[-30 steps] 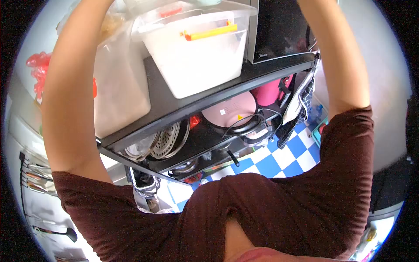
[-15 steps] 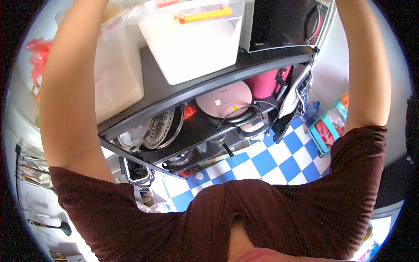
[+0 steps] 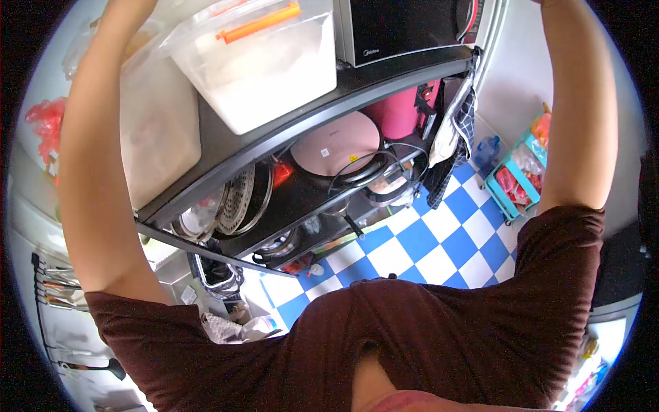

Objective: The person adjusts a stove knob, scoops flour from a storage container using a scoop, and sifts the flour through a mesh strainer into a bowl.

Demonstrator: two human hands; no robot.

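Note:
Both my arms are raised, and the hands lie beyond the top edge of the head view. My left forearm [image 3: 96, 144] passes in front of a large cloudy plastic bin [image 3: 161, 130] on the upper shelf. Beside that bin stands a clear plastic box [image 3: 274, 82] with an orange latch [image 3: 259, 23] and white contents. My right forearm [image 3: 583, 103] rises along the right side, to the right of a black and silver microwave [image 3: 412, 31]. What either hand touches or holds is hidden.
A black shelf rack [image 3: 302, 117] carries a round pink appliance [image 3: 336, 144], steel lids and steamer trays [image 3: 237, 199] and cables. A cloth [image 3: 456, 130] hangs from its right end. A teal trolley [image 3: 515, 182] stands on the blue-and-white floor [image 3: 419, 240]. Utensils [image 3: 62, 292] hang at left.
The shelf, boxes and microwave have shifted left and slightly up in view as my head turned. My left forearm sits a little lower in view, so more of its wrist end shows.

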